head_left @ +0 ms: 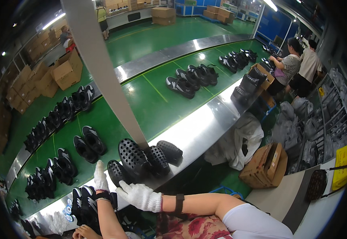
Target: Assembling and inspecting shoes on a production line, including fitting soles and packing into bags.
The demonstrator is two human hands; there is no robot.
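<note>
My left hand [100, 178], in a white knit glove, points its stretched fingers up over the belt edge, just below a pair of black shoes [89, 144]. It holds nothing that I can see. My right hand [140, 196], gloved the same way, reaches leftward with its fingers extended and apart, and no object shows in it. Just beyond it, black perforated shoe-shaped pieces [133, 154] stand clustered around the foot of a grey post. Beside my left wrist are black shoes with white trim [84, 202] on the metal ledge.
A green conveyor belt [149, 104] carries several shoe groups, with a grey post [101, 67] rising in front. An open carton [264, 165] and white plastic sheeting [237, 139] lie to the right. Another person's hand [86, 232] shows at lower left; two people [293, 65] work far right.
</note>
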